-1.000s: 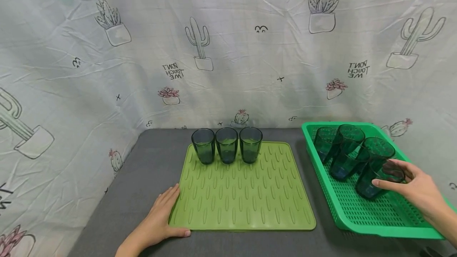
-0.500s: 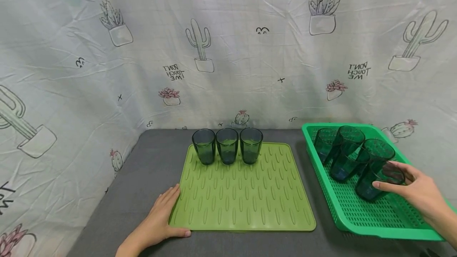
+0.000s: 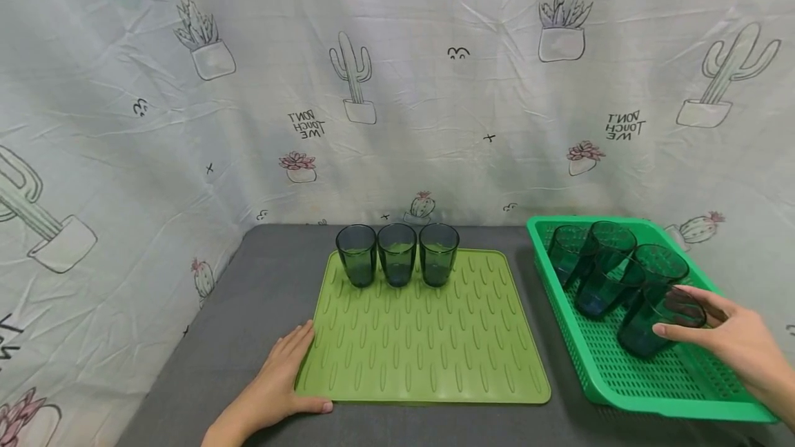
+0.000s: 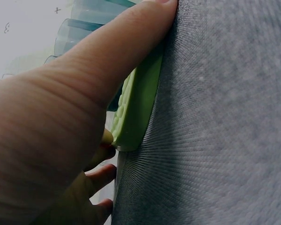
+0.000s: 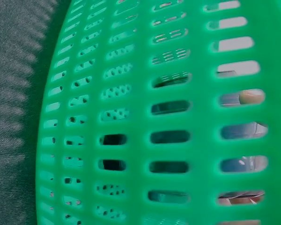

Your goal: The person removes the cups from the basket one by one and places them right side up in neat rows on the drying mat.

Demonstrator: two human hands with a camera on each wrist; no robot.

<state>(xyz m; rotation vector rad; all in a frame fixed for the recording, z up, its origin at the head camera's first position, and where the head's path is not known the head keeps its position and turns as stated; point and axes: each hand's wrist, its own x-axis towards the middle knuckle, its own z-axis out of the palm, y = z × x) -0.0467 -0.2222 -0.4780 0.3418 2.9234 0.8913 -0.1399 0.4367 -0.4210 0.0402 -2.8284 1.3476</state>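
In the head view my right hand [image 3: 739, 340] holds a dark green drinking glass [image 3: 646, 333] near its rim, thumb on the near side and fingers behind. The glass tilts inside the green plastic basket [image 3: 621, 403], beside several similar glasses [image 3: 596, 292]. My left hand [image 3: 273, 381] rests at the front left corner of a green ribbed mat [image 3: 428, 343], fingers extended along its left edge and thumb at its front edge. A row of 3 upright glasses [image 3: 397, 254] stands along the mat's back left edge. In the right wrist view the slotted basket wall [image 5: 168, 152] mostly hides the right hand.
A grey cloth-covered table [image 3: 248, 295] lies under the mat and basket. Behind it hangs a pale curtain [image 3: 410, 88] with cactus drawings. The basket's raised rim runs close to the mat's right side, with a narrow strip of table between.
My right hand and the held glass have shifted slightly toward the basket's front. The left hand stays at the mat's corner, and the standing glasses have not moved.
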